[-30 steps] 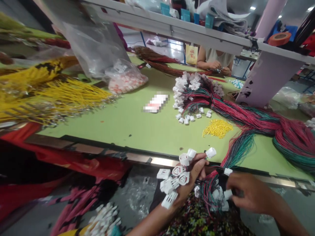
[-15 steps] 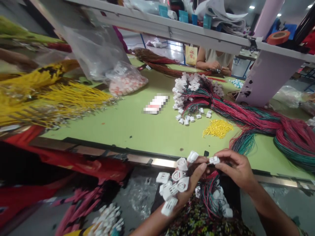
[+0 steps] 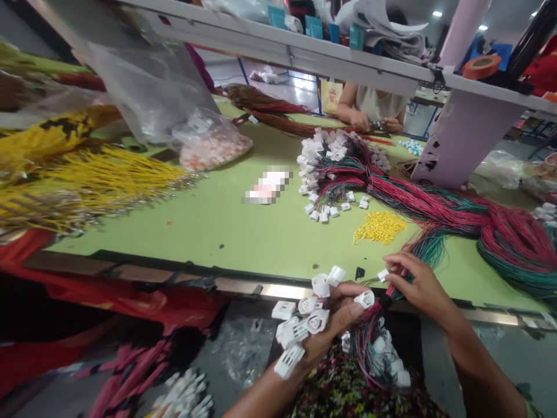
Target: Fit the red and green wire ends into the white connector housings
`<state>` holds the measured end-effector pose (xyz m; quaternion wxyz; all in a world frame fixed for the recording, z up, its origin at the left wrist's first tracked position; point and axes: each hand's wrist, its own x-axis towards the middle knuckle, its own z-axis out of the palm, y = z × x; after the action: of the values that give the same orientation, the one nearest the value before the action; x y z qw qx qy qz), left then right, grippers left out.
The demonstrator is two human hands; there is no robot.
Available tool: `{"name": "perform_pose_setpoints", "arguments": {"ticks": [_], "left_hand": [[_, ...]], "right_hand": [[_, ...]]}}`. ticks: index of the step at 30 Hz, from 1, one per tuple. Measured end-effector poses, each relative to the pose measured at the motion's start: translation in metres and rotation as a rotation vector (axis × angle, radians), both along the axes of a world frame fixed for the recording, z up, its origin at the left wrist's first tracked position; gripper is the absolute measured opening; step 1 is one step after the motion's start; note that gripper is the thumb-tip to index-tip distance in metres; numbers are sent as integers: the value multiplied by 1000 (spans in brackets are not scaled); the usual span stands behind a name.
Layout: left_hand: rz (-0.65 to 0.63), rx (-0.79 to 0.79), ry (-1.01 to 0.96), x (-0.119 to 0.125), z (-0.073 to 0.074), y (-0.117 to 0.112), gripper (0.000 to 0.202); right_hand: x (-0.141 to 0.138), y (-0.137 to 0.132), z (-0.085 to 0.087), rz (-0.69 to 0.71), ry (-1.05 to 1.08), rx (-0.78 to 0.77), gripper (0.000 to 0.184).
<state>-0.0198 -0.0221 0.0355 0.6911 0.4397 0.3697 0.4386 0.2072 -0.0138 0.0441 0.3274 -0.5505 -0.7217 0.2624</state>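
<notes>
A person's left hand [image 3: 333, 331] grips a fan of white connectors [image 3: 300, 325] wired to a red-and-green harness [image 3: 369, 342], as the right hand [image 3: 418, 284] pinches a small white connector [image 3: 383, 275] between closed fingers [image 3: 394, 262]. Across the green surface [image 3: 209, 232], more wired connectors [image 3: 335, 174] lie heaped beside yellow pieces [image 3: 380, 227].
</notes>
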Motion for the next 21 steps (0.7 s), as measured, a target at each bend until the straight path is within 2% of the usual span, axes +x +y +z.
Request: {"name": "perform_pose_setpoints", "arguments": {"ticks": [3, 6, 9, 11, 13, 15, 17, 19, 21], "left_hand": [[13, -15, -51, 1, -2, -1, 28], [16, -24, -37, 2, -3, 0, 28], [84, -25, -31, 2, -6, 2, 30], [138, -20, -48, 2, -7, 4, 30], [166, -24, -79, 3, -7, 6, 30], [168, -54, -119, 5, -6, 10, 31], [160, -94, -154, 6, -5, 13, 33], [140, -116, -162, 7, -4, 15, 32], [122, -110, -150, 7, -5, 15, 32]], "right_hand": [[-3, 17, -9, 91, -356, -33, 17], [-12, 26, -5, 180, -550, -17, 6], [-14, 14, 16, 214, -491, 41, 4], [-9, -6, 29, 275, -348, 62, 8], [-2, -30, 34, 370, -325, 20, 6], [6, -54, 28, 440, -386, -36, 8], [12, -70, 16, 434, -440, -106, 14], [15, -75, 8, 422, -422, -164, 12], [16, -67, 7, 426, -327, -189, 7]]}}
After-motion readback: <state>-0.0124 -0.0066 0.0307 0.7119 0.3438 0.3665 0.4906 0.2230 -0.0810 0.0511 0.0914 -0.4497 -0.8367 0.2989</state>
